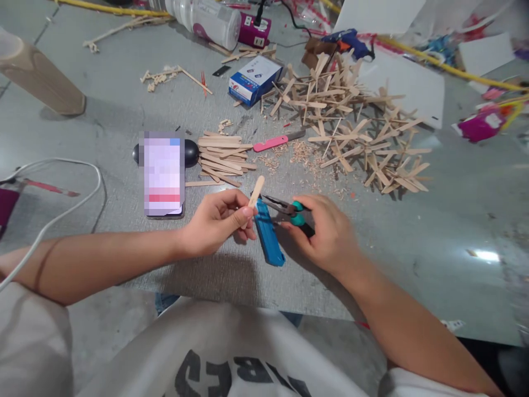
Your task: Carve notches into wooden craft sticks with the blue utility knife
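Observation:
My left hand (226, 219) pinches a wooden craft stick (257, 189) between thumb and fingers, its rounded end pointing up and away from me. In my right hand (328, 229) is a pair of long-nose pliers (289, 208) with green and black handles. The jaws point left, close to the stick; whether they touch it I cannot tell. Beneath the hands a blue utility knife (269, 240) lies on the table. A bundle of loose craft sticks (225, 157) rests just beyond my left hand, near a pink-handled knife (270, 144).
A phone (163, 176) leans on a black rounded object (191, 153) at left. Behind stand a blue-and-white box (255, 80) and a clear bottle (215, 25). Crossed craft sticks (343, 116) pile up at right, near a blue glue gun (349, 43). A white cable (97, 182) crosses the left side.

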A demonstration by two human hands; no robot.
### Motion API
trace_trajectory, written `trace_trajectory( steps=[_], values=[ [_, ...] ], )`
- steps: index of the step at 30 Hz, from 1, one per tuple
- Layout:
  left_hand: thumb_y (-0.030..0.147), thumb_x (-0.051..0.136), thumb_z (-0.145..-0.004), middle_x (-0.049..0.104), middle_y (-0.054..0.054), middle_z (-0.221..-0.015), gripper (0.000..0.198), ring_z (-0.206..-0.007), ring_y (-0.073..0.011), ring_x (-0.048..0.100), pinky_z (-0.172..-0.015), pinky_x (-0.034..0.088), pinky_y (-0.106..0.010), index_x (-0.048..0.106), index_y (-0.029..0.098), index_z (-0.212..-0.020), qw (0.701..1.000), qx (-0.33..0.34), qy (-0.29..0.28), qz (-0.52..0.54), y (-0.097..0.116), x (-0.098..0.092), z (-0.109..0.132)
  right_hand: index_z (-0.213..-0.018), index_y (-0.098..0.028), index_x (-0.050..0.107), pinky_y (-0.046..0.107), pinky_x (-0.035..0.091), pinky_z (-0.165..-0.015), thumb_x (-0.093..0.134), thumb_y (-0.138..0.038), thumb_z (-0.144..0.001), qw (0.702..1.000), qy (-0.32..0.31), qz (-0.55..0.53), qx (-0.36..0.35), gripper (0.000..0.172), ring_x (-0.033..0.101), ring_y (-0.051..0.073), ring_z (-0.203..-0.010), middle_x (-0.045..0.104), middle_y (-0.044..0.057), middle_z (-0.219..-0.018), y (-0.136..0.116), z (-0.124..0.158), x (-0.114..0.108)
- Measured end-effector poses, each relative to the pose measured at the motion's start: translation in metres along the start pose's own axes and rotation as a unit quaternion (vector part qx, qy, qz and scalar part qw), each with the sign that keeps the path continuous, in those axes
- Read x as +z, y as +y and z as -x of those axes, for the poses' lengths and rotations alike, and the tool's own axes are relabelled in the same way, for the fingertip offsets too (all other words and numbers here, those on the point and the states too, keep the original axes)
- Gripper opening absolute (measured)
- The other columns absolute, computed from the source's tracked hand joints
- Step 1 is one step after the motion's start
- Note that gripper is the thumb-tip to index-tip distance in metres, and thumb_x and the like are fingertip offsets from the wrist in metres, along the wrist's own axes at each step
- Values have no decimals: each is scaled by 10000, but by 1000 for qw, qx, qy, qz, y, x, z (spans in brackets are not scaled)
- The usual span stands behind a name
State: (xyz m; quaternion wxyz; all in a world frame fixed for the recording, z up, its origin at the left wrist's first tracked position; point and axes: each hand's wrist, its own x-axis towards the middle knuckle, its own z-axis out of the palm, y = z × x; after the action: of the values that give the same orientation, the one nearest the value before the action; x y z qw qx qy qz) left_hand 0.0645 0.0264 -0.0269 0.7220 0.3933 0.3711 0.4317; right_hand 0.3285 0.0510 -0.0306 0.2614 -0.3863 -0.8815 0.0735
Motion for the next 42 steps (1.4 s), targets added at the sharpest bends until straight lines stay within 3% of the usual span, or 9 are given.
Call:
trace_trajectory(
  steps=[11, 23, 32, 35, 38, 42],
  values=[
    [616, 962, -765, 759, -51, -684, 564, -629, -141, 749, -534, 562, -198, 677, 131, -804, 998, -23, -43, 37, -1, -2, -4, -1426, -234, 535, 504, 611, -896, 638, -385, -1064, 999, 34, 20, -21, 406, 731, 339, -1069, 746, 149, -1178, -9, 4, 6],
    [574, 993, -738, 758, -39, -692, 545, -632, -148, 760, -529, 565, -203, 671, 134, -767, 994, -41, -64, 72, -1, -4, -6, -1467, -243, 527, 522, 599, -943, 668, -363, -1037, 999, 32, -8, -29, 468, 726, 349, -1114, 745, 155, -1217, -10, 6, 10],
    [672, 953, -737, 756, -57, -685, 600, -560, -115, 695, -500, 507, -190, 679, 139, -760, 999, -18, -50, 1, -6, -5, -5, -1444, -253, 544, 489, 610, -922, 656, -373, -1049, 996, -10, -88, -7, 428, 729, 320, -1096, 736, 135, -1224, -8, 6, 10],
    [678, 953, -732, 752, -56, -707, 600, -602, -132, 702, -566, 572, -238, 673, 148, -759, 999, 0, -41, 0, -7, -4, -4, -1461, -256, 538, 507, 612, -942, 633, -405, -1060, 995, -27, -93, -14, 438, 729, 330, -1119, 735, 143, -1240, -4, 7, 10],
    [583, 972, -754, 734, -43, -714, 519, -637, -132, 689, -633, 611, -270, 685, 150, -757, 999, 16, -36, -17, -7, -3, -2, -1457, -263, 542, 509, 617, -933, 642, -408, -1052, 994, -41, -101, -17, 443, 732, 331, -1104, 738, 140, -1238, 0, 7, 9],
    [319, 897, -832, 717, -35, -715, 268, -641, -119, 656, -626, 574, -244, 702, 150, -758, 997, 21, -38, -64, -4, -2, 1, -1451, -267, 538, 496, 623, -920, 657, -402, -1046, 993, -54, -103, -31, 443, 731, 320, -1086, 740, 131, -1220, 4, 6, 7]
  ],
)
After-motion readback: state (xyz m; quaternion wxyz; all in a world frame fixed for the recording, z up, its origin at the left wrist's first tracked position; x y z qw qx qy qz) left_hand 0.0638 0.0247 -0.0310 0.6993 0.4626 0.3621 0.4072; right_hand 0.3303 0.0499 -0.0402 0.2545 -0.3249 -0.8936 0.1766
